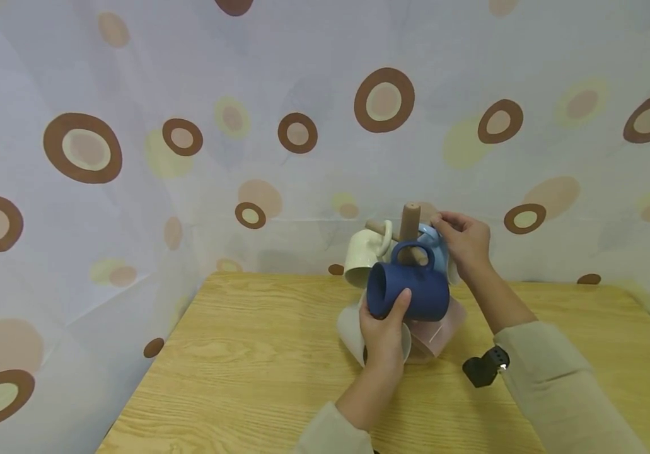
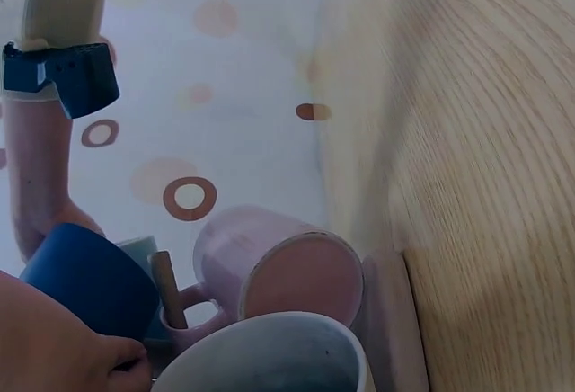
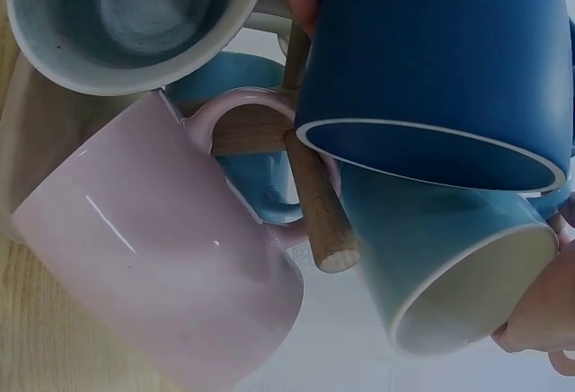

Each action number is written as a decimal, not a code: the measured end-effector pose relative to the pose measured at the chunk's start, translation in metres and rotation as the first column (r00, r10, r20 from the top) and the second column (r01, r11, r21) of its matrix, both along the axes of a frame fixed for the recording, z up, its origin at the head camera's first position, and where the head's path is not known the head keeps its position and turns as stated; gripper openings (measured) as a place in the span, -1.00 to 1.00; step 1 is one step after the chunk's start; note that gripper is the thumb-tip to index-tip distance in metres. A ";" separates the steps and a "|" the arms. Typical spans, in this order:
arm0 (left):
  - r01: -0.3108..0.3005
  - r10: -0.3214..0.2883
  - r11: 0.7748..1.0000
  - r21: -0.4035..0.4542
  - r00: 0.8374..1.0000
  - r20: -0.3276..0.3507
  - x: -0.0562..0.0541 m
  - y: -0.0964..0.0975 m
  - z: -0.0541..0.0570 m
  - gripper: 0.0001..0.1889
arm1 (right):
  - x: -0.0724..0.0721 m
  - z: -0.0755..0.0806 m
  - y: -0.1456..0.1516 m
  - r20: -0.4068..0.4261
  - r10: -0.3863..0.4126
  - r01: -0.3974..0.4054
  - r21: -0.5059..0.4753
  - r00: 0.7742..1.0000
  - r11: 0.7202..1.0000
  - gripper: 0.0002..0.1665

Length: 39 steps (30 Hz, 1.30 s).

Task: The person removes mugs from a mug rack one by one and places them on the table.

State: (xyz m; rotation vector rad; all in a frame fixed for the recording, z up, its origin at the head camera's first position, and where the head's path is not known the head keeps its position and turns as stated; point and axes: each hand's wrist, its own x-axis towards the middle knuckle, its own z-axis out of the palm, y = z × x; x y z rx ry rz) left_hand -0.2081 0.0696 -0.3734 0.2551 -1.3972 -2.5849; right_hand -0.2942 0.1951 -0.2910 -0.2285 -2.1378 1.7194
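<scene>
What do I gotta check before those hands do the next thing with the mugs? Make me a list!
1. Rack post standing upright: ok.
2. Left hand gripping the dark blue mug: ok.
3. That mug's weight resting on a peg: cannot tell; the peg end shows within its handle, but the hand holds it too.
4. Right hand at the light blue mug: ok, pinching its handle.
5. Light blue mug's handle around a peg: cannot tell, partly hidden.
6. White mug and pink mug hanging by their handles: ok.

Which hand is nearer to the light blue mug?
Right: the right hand is beside the light blue mug, at its handle; the left hand is lower, gripping the dark blue mug.
</scene>
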 end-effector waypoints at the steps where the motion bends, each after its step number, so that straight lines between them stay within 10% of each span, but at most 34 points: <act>1: 0.000 0.000 1.000 0.006 1.000 0.002 0.000 0.000 0.001 -0.23 | 0.000 0.001 0.000 0.000 -0.001 0.001 0.000 1.000 1.000 -0.48; 19: -0.044 0.037 0.997 -0.066 0.994 -0.100 0.002 -0.006 0.005 -0.35 | 0.002 0.001 0.007 0.012 0.004 -0.004 0.035 1.000 0.999 -0.45; 39: 0.027 -0.058 0.987 -0.157 0.978 -0.199 0.010 -0.020 0.004 -0.24 | 0.005 0.005 0.012 0.032 0.045 -0.048 0.115 0.998 0.992 -0.48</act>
